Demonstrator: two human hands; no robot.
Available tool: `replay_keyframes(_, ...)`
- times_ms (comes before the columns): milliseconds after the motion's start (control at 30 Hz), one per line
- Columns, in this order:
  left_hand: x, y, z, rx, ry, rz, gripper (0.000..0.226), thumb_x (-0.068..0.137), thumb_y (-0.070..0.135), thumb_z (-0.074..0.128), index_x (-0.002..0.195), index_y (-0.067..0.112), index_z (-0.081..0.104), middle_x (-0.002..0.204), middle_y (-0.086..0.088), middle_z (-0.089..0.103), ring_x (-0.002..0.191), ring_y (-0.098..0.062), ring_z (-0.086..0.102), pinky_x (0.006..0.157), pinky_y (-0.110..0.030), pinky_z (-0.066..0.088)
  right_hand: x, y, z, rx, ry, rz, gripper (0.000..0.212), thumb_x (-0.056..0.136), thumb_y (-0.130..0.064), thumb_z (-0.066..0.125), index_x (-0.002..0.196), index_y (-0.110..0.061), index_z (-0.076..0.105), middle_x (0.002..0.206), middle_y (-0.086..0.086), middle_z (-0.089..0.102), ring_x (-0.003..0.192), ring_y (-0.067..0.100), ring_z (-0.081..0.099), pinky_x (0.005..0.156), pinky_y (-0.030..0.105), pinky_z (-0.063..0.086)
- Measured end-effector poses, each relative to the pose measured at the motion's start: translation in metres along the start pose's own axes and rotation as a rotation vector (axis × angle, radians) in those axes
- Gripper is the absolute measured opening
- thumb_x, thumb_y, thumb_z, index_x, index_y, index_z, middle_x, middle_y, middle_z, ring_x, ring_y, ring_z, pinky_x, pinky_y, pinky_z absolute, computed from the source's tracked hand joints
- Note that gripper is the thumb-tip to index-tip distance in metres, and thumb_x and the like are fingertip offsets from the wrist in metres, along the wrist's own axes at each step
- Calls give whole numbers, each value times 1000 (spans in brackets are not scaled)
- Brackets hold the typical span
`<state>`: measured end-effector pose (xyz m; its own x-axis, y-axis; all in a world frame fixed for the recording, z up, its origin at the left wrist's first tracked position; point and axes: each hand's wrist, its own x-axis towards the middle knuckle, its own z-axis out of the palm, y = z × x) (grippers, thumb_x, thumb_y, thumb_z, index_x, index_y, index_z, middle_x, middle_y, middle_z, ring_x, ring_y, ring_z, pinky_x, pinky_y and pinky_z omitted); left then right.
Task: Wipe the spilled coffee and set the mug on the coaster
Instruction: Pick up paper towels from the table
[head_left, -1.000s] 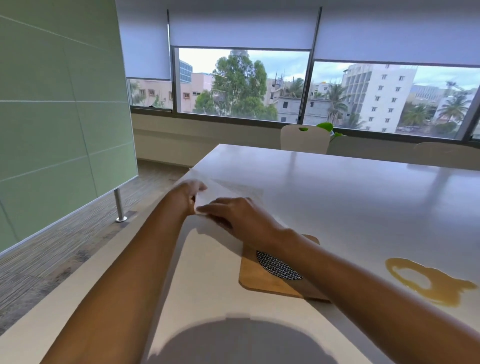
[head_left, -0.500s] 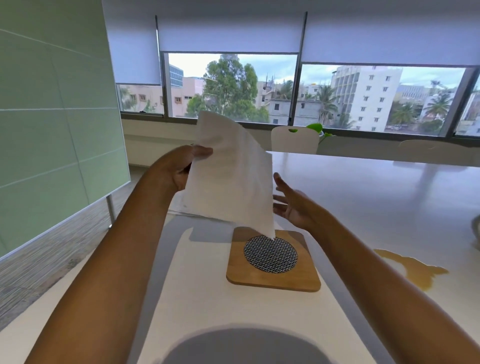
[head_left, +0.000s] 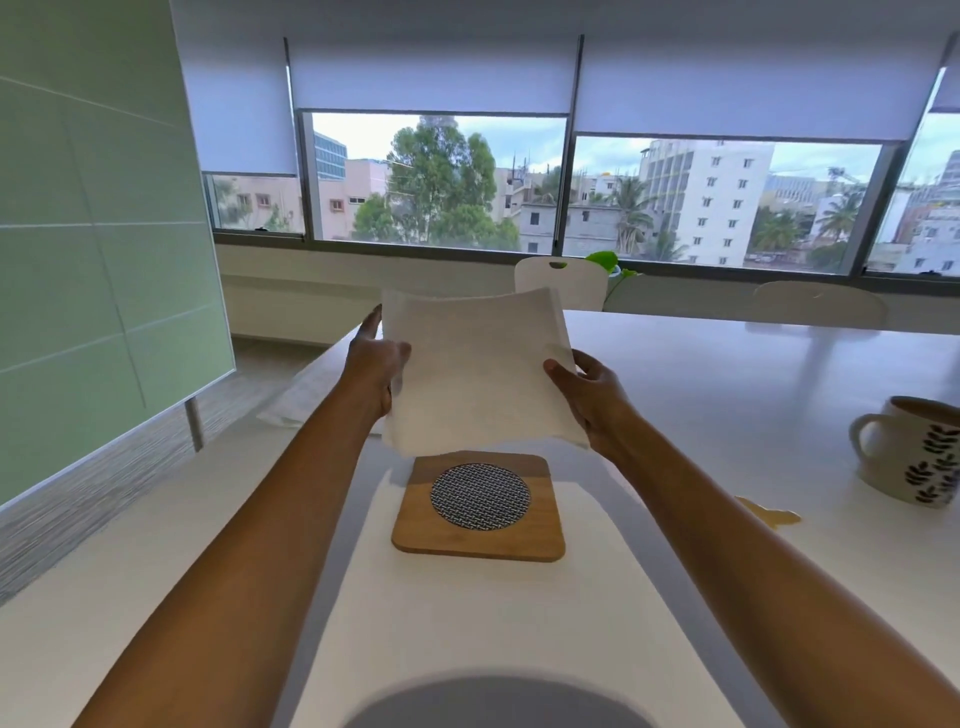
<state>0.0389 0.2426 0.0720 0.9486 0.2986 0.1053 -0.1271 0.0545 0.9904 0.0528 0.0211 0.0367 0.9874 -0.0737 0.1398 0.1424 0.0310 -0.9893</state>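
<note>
- Head view: a white paper towel (head_left: 478, 369) is held up in the air above the far side of the coaster (head_left: 478, 506), spread flat and touching nothing on the table (head_left: 727, 374).
- The left hand (head_left: 371, 366) holds the towel's left edge, thumb on the front, with one finger pointing straight up beside it. The right hand (head_left: 592, 395) pinches the right edge, thumb in front and the other fingers behind.
- The spilled coffee (head_left: 769, 516) lies unwiped as a thin brown puddle toward the table's right side, partly hidden by the right forearm.
- The mug (head_left: 914, 457), white with a dark leaf pattern, stands upright just behind the puddle and well apart from the coaster, handle to the left.
- The coaster, a wooden square with a round mesh insert, sits bare near the table's left edge.
- By this judgement the task is barely begun: the towel is in hand, but the wiping and the mug's move both remain.
- The table is long, white and glossy, and reflects the daylight.
- White chairs (head_left: 561, 280) and a green plant (head_left: 605, 260) stand at its far edge.
- Beyond are wide windows (head_left: 436, 182) under half-lowered blinds (head_left: 431, 78), showing trees and buildings.
- A pale green partition (head_left: 93, 260) stands on the left above a grey floor (head_left: 78, 499).
</note>
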Motion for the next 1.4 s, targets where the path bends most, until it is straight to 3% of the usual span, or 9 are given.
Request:
replay_keyframes(200,-29,-4,35,21,39,-35,47,88,-2,49,133,9,51,128,-17,59,113,-36,57,100,-47,47,-14,-11,-40,-27,31,-28,41,92,-21,58,132,-15,50,111,9,61,87,25,62,72,36,54)
replay_keyframes(333,-58,5,64,7,56,-77,20,91,18,54,104,5,62,106,-14,58,82,-28,60,75,-31,47,-27,-13,-76,-19,48,-1,41,92,-18,59,131,-11,50,114,15,63,89,28,61,74,37,54)
replay_keyframes(467,-78,19,98,130,86,-112,52,97,40,39,137,6,42,138,-16,49,119,-32,52,81,-31,35,-47,-8,-111,-105,47,98,45,92,-24,60,132,-6,50,112,17,63,74,22,61,58,26,54)
replay_keyframes(600,-101,32,129,225,67,-98,44,97,36,40,126,4,52,108,-15,60,74,-26,57,61,-24,41,-67,-6,-142,-89,12,216,45,90,-26,61,128,-2,53,121,21,63,88,30,62,81,40,53)
replay_keyframes(700,-111,31,146,305,143,-30,45,95,33,49,126,1,54,129,-17,58,110,-34,59,85,-33,46,-80,-7,-162,-9,36,256,46,88,-21,64,128,-1,53,122,22,62,98,34,62,85,45,52)
replay_keyframes(833,-131,26,161,369,228,89,37,90,26,60,113,-3,66,120,-19,65,109,-33,63,94,-33,47,-95,-7,-187,1,81,254,43,86,-12,67,125,1,56,122,22,63,109,37,62,92,46,51)
replay_keyframes(1067,-165,12,186,391,259,157,33,92,19,57,121,3,62,127,-17,62,113,-31,61,91,-29,47,-110,-11,-218,-167,268,81,43,81,-19,72,120,-7,62,113,12,68,100,29,66,93,40,53)
replay_keyframes(1233,-183,7,208,323,139,126,46,92,17,57,135,4,48,139,-18,51,122,-33,56,102,-39,47,-125,-30,-206,-439,342,-205,33,85,-23,63,117,-17,65,109,3,70,82,14,61,67,18,47)
replay_keyframes(1400,-199,4,226,141,27,73,38,93,15,56,129,6,53,130,-14,59,108,-32,64,88,-41,55,-142,-40,-175,-550,227,-471,31,92,-18,57,122,-15,62,119,5,67,89,12,62,84,26,49)
